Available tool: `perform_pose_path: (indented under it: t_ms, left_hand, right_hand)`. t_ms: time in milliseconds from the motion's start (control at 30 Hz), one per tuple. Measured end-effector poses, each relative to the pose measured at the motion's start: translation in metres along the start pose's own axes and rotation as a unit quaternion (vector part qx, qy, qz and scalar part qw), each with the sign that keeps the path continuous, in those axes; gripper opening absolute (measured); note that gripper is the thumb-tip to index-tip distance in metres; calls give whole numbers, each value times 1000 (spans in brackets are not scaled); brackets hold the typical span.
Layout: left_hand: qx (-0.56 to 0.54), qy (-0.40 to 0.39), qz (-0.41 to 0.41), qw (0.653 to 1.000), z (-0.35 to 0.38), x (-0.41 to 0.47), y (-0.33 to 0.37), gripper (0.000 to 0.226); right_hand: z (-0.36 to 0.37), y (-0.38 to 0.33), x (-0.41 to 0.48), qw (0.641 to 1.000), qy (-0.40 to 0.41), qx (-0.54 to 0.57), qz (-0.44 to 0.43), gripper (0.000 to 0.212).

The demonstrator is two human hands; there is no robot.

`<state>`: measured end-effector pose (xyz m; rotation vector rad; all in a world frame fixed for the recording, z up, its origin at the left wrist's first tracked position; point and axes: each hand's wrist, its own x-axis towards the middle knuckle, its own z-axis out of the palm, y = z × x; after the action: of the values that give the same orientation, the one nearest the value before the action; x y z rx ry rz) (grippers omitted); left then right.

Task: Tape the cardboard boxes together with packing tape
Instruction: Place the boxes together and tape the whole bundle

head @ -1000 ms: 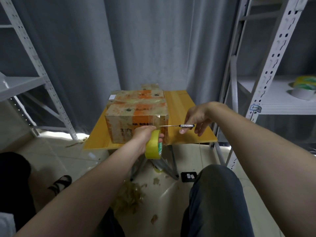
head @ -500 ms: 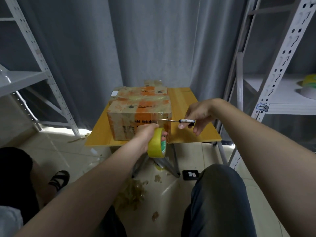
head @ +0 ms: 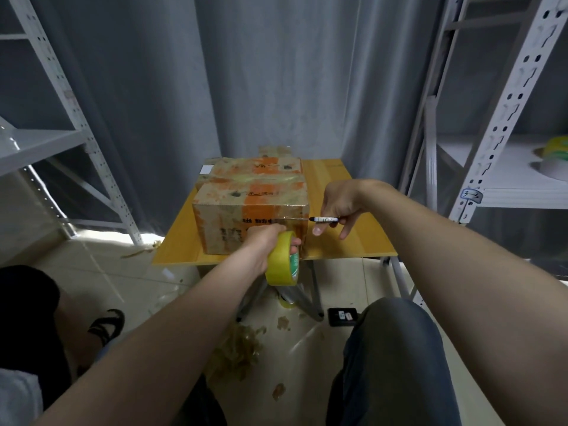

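Two worn cardboard boxes stand one behind the other on a small yellow table (head: 353,241); the near box (head: 246,210) touches the far box (head: 255,166). My left hand (head: 267,241) grips a yellow roll of packing tape (head: 281,262) in front of the near box's front face. My right hand (head: 338,207) pinches a small knife (head: 322,219) with a black and white handle. Its thin blade points left across the near box's front right corner, just above the roll.
White metal shelving stands at left (head: 76,118) and right (head: 498,133); more tape rolls (head: 553,158) lie on the right shelf. Grey curtain behind. Crumpled tape scraps (head: 236,352) and a small black device (head: 342,316) lie on the tiled floor. A sandalled foot (head: 106,325) is at left.
The knife blade has moved left along the near box's front toward my left hand. The roll has stayed in front of the box. The camera has shifted slightly.
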<state>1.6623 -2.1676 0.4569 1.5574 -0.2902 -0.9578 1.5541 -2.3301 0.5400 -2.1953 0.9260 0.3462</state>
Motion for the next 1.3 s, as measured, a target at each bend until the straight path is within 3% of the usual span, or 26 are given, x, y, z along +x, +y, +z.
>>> perform_pose_path:
  t_ms: [167,333,467,533,600,667,700,767,833,900,967,1067,1200,1233,1300]
  left_hand:
    - [11,-5,-2,1000,-2,-1,-1,19]
    - [47,-28,-37,998,-7,-4,-10,27]
    - [76,-54,-72,993,-10,-6,-15,30]
    - [100,-72,-101,987,-11,-7,-15,32]
    - [120,-87,-119,982,-12,-6,-15,32]
    - [133,-105,-123,978,-12,-4,-13,29]
    - [140,-117,-122,976,-11,-3,-11,27]
    - [152,-141,-119,971,-11,1,-7,28]
    - [163,-159,-116,967,-10,3,-2,30]
    - [169,-173,-115,963,-10,7,1,29]
    - [172,-184,-120,960,-11,10,1,28]
    - [174,-190,-125,958,-13,16,1,26]
    - [172,-189,-127,958,-18,24,-4,29]
    - [172,-188,-128,958,-19,27,-5,30]
    - [172,-184,-131,959,-21,30,-7,31]
  right_hand:
    - [7,9,7,1000,-5,2,8,59]
    - [16,17,6,1000,11,-11,-9,53]
    - [22,16,-1,985,129,-22,-110,34]
    - [21,14,-2,954,183,110,-212,28]
    - [20,16,-2,889,233,284,-273,28]
    - [19,24,3,841,290,383,-249,35]
    - [21,31,7,838,311,398,-208,41]
    - [25,50,20,875,347,324,-91,45]
    - [32,69,33,918,370,142,21,37]
    - [40,82,44,930,354,-47,84,40]
    - [47,86,53,930,324,-138,101,43]
    - [51,83,65,951,236,-166,114,39]
    - [46,78,71,981,113,-73,139,30]
    - [43,74,71,979,120,-93,138,29]
    - [36,63,74,956,230,-144,107,28]
